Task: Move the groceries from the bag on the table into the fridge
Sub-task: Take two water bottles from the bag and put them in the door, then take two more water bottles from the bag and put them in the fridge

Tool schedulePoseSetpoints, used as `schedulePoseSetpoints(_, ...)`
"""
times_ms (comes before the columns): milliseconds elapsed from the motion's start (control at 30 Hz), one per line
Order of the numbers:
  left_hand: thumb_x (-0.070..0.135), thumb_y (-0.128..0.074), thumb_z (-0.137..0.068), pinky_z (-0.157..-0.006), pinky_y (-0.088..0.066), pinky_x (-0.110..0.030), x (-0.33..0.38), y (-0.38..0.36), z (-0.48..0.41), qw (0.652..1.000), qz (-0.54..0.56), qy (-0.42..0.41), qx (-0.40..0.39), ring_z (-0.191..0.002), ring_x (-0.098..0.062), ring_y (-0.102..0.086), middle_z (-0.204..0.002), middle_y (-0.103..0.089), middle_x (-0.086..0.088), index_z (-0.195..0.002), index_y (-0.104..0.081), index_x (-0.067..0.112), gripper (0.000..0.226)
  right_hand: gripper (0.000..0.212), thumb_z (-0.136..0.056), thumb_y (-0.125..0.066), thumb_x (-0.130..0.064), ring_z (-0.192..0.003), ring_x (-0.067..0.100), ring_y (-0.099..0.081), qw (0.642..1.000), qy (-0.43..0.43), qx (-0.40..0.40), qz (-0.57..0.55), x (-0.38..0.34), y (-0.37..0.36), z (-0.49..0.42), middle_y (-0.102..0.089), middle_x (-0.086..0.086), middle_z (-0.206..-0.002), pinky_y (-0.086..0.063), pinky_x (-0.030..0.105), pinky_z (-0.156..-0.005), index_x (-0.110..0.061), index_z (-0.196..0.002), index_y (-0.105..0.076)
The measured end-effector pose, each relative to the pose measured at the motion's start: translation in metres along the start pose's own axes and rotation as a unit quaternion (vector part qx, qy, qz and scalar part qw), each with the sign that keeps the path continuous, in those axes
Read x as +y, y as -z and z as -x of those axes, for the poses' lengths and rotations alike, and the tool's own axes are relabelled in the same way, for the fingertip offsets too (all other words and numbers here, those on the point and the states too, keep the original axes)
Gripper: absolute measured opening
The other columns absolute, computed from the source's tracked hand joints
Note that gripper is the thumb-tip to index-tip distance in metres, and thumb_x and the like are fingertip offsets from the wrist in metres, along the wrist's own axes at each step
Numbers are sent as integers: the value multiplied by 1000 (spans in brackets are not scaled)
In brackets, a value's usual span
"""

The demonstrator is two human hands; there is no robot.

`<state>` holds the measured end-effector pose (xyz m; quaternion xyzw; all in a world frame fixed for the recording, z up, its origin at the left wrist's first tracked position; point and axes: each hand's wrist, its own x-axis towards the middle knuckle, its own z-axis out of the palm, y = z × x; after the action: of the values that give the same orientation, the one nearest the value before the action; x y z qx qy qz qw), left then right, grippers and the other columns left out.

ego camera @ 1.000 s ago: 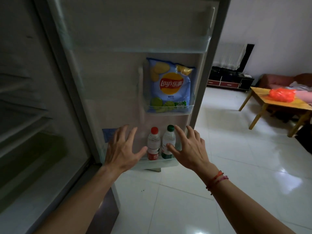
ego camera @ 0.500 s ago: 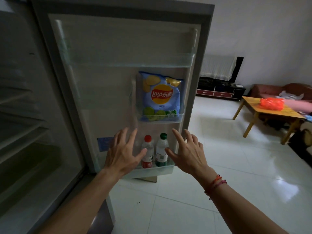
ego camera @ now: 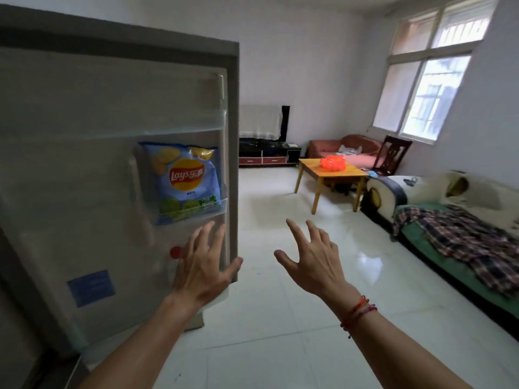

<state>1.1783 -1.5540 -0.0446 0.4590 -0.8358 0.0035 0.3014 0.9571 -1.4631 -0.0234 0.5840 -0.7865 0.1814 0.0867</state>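
- both hands empty: left hand point(ego camera: 202, 265) fingers spread wide in front of fridge door point(ego camera: 84, 192), right hand point(ego camera: 314, 262) spread too, over the floor point(ego camera: 280, 318).
- orange bag point(ego camera: 332, 163) on table point(ego camera: 311, 167), well across rm; chips bag point(ego camera: 186, 181) in door shelf, red-capped bottle point(ego camera: 176, 252) below, mostly hidden.
- risk: door open w/ nobody holding it, cold leaks out during the walk.
- glossy tile looks slick; hurrying back w/ full hands = slip or drop.
- can't tell what's left in bag.

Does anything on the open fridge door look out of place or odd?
Only the blue Lay's crisp bag in the clear door shelf: it stands upright, but crisps seldom need chilling. Nothing looks spilled or damaged.
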Motion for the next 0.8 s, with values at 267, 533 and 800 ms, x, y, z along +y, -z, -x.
schedulePoseSetpoints(267, 69, -40, -83, -100, -45, -52, 66, -16, -17, 991, 64, -113, -18, -137, -33, -40, -152, -40, -11, -146, -40, 20, 80, 77, -93, -42, -68, -142, 34, -32, 991, -121, 31, 45, 56, 44, 59, -27, 15, -161, -36, 49, -108, -37, -158, -17)
schedulePoseSetpoints(533, 67, -45, -83, -95, -47, -54, 151, -40, -26, 973, 94, -210, -25, -131, -35, -46, -145, -46, -14, -142, -46, 16, 78, 75, -93, -39, -70, -146, 33, -27, 974, -209, 45, 70, 121, 78, 101, -23, 13, -163, -29, 50, -113, -39, -158, -16)
schedulePoseSetpoints(800, 67, -42, -85, -96, -46, -53, 188, -64, -39, 971, 87, -222, -29, -133, -34, -43, -146, -44, -12, -144, -46, 18, 77, 76, -94, -37, -70, -145, 32, -26, 972, -222, 42, 70, 164, 80, 98, -22, 13, -163, -29, 49, -114, -39, -159, -13)
